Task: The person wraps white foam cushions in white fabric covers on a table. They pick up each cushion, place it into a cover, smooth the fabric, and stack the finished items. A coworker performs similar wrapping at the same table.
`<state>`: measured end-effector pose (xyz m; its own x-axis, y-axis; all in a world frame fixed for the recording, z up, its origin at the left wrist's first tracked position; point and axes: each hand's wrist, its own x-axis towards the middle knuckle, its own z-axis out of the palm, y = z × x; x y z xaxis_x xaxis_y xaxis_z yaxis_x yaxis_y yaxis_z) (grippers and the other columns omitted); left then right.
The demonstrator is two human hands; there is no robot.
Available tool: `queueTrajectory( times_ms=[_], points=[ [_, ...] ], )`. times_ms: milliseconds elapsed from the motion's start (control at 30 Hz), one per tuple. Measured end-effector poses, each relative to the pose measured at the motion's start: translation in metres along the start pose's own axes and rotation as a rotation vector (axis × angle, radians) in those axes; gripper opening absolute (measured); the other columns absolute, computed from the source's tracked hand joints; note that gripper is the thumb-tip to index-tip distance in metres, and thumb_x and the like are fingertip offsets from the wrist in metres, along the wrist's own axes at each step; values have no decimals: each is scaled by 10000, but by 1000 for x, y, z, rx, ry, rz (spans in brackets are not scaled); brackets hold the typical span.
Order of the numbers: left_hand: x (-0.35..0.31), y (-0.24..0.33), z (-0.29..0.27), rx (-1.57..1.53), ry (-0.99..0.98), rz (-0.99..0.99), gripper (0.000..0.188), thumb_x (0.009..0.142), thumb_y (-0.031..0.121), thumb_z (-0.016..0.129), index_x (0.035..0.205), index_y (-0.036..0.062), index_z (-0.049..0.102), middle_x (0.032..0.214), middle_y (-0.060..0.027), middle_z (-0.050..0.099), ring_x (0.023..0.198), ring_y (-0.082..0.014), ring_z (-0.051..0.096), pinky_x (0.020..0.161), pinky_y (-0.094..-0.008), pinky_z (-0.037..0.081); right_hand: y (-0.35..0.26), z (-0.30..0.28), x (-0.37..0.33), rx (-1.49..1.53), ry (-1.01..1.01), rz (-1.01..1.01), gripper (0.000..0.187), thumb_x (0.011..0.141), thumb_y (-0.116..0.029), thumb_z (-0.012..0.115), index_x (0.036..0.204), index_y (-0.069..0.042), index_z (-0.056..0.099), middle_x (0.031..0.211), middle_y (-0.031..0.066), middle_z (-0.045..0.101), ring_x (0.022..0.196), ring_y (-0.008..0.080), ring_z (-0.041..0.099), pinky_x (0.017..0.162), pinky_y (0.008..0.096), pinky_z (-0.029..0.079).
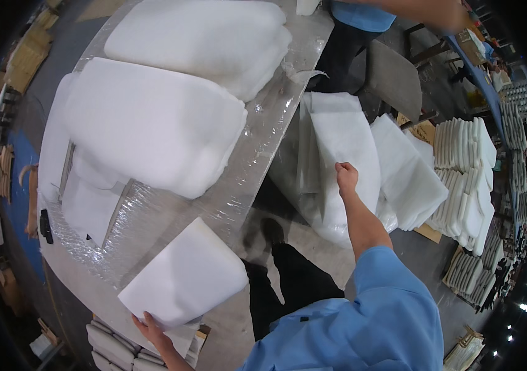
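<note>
My left hand (150, 329) grips the near edge of a flat white padding sheet (184, 276) lying on the near corner of the plastic-wrapped table (257, 142). My right hand (345, 176) reaches down to the right and pinches the top of a white padding sheet (342, 139) standing in a clear plastic bag (288, 173) on the floor. Between them my dark trousers and shoes show above the grey floor.
Two thick stacks of white padding (152, 123) (205, 37) cover the table. More white sheets (408, 173) lean beside the bag, and folded cream pieces (464, 179) are piled on the floor at right. Another person in blue (362, 15) stands at the far end.
</note>
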<state>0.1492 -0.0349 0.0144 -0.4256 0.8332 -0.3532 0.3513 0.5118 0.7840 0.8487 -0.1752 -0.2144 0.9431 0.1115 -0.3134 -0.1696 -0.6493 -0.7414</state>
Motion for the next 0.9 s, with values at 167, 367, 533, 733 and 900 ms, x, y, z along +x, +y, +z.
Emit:
queueTrajectory(
  times_ms=[167,367,533,733,900],
  points=[
    [4,9,-4,38,-33,-39,681,1056,254,674,1600,-3,356,1525,-165,527,1364,-281,518,1175,-396,384,-14,-63,19,273,100,18,172,995,-206,713,952,-40,703,805,3,638,743,143,579,681,320,478],
    [13,30,-49,-313,-517,-330,624,984,218,736,1499,-35,489,1409,-154,620,1288,-306,598,1099,-445,492,-73,-164,30,-105,587,-281,176,1054,-206,590,1091,-41,640,917,144,691,839,315,656,800,411,516],
    [21,5,-64,-501,-480,-65,660,945,178,778,1498,-40,491,1388,-165,633,1245,-307,630,1068,-442,520,-161,-250,-12,-295,550,-753,174,1069,-225,595,1159,-76,600,981,203,704,915,445,667,818,475,524],
    [52,11,-82,-503,-303,35,566,955,180,788,1418,-64,572,1331,-137,684,1160,-258,673,1025,-381,521,-276,-305,-181,-283,124,-1019,98,1066,-151,592,1035,-62,620,819,139,627,740,222,602,696,364,480],
    [62,-9,-99,260,-49,383,588,976,245,767,1462,-12,560,1332,-155,679,1201,-246,639,1029,-381,500,-355,-285,-356,-231,-355,-1181,44,1030,-62,598,1023,-26,622,802,53,602,713,120,507,656,289,416]
  ],
)
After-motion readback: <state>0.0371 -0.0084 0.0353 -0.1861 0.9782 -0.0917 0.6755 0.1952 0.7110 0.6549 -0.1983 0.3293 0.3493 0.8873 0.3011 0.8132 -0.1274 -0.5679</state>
